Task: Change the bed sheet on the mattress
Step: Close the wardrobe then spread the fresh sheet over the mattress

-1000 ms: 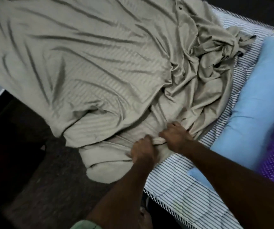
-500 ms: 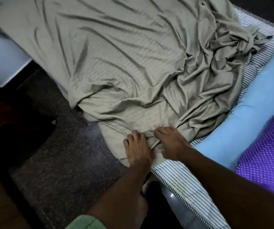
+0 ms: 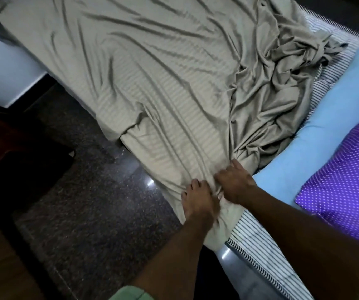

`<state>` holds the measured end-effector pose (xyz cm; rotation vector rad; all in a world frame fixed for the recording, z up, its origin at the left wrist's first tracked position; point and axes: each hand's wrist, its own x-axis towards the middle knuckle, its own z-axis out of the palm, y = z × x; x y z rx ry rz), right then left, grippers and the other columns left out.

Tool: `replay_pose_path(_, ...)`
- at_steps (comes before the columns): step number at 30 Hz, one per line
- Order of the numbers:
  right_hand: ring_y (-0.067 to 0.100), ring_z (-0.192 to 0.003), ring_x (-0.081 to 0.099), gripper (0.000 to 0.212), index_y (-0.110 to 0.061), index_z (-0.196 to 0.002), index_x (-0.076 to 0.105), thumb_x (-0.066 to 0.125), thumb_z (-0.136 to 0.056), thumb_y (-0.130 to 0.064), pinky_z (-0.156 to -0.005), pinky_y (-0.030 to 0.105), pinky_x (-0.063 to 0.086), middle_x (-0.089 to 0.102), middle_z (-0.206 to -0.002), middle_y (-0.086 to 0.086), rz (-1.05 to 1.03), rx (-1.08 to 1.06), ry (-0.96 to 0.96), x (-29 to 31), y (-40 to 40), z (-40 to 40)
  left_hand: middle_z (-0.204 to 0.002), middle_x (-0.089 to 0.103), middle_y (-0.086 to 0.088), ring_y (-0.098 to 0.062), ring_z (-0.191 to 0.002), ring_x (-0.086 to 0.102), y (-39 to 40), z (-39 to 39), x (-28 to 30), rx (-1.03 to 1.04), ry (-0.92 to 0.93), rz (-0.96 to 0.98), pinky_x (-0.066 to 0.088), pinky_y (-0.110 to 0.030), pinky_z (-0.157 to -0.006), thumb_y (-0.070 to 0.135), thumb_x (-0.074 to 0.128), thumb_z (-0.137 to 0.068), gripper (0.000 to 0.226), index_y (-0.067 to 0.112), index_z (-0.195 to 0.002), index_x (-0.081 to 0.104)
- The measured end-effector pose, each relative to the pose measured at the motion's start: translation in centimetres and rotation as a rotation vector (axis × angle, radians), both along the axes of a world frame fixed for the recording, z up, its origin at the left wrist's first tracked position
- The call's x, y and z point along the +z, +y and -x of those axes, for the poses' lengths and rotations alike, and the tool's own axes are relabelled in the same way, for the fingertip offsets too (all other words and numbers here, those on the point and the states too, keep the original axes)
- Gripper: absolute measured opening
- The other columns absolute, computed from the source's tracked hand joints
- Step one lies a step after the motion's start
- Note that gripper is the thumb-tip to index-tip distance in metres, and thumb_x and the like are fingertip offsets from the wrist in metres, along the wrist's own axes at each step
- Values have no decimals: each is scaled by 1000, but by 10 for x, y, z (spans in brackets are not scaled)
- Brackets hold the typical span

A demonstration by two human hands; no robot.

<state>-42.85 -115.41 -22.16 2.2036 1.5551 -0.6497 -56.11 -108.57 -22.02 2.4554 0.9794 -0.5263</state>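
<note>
Both hands, left hand (image 3: 200,201) and right hand (image 3: 234,184), now grip the beige sheet (image 3: 152,83) lower at the mattress's (image 3: 252,241) near edge, so it lies flatter, though bunched at right.

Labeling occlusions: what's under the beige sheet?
A striped mattress shows past the beige sheet at its near and right edges, so it lies underneath. Whatever else the sheet covers is hidden. The left hand and right hand grip its near edge.
</note>
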Motion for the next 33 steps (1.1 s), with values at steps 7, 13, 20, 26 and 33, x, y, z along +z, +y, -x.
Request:
replay_pose_path(7,22,-147,39,45,-24,-146,51,33,-107,-33,-126,52,-7,51,-152,1,488,-87,-38,10,6,-5,-70,69,-7,-29,-76,68,-2,-21,-17,311,34,757,59,-46,-83,31,61,-83,25,15,-65,68)
replay_pose_path(13,31,-121,63,35,-10,-123,71,57,-99,-31,-95,32,47,66,-131,17,91,-526,407,17,35,-52,-108,75,-11,-33,-107,69,31,-66,2,149,-179,433,56,-42,-91,55,43,-78,52,23,-109,70)
replay_pose_path(20,34,-116,64,24,-14,-111,72,66,-93,-29,-89,38,52,68,-121,14,-222,-750,137,30,48,-141,-107,74,-10,-34,-107,68,61,-174,19,25,-265,312,54,-42,-91,48,40,-81,44,25,-106,69)
replay_pose_path(26,38,-119,59,25,-11,-118,66,61,-93,-14,-96,43,49,63,-123,16,-307,-754,-116,32,35,-244,-103,74,-2,-29,-99,68,62,-261,10,-117,-299,279,56,-40,-85,41,50,-97,18,30,-101,64)
replay_pose_path(33,35,-141,40,55,-18,-150,42,54,-98,-31,-111,51,37,43,-153,10,-246,-635,-5,7,27,-358,-119,63,-10,-31,-114,59,58,-385,0,-167,-380,245,49,-42,-95,24,51,-93,22,21,-110,65)
